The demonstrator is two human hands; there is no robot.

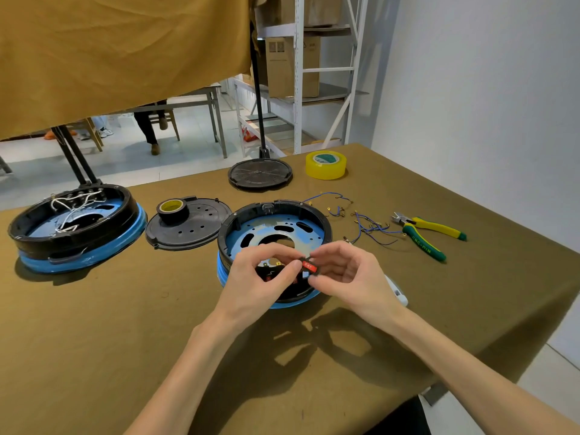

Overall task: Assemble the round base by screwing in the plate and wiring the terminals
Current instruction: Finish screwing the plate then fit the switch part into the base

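Hands, left (pixel 260 274) and right (pixel 342 271), pinch red switch (pixel 309 265) over round base (pixel 274 227).

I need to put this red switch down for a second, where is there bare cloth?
Bare cloth lies between the wired base and your left arm, and behind the wires right of the yellow tape. Crowded between the open base and pliers.
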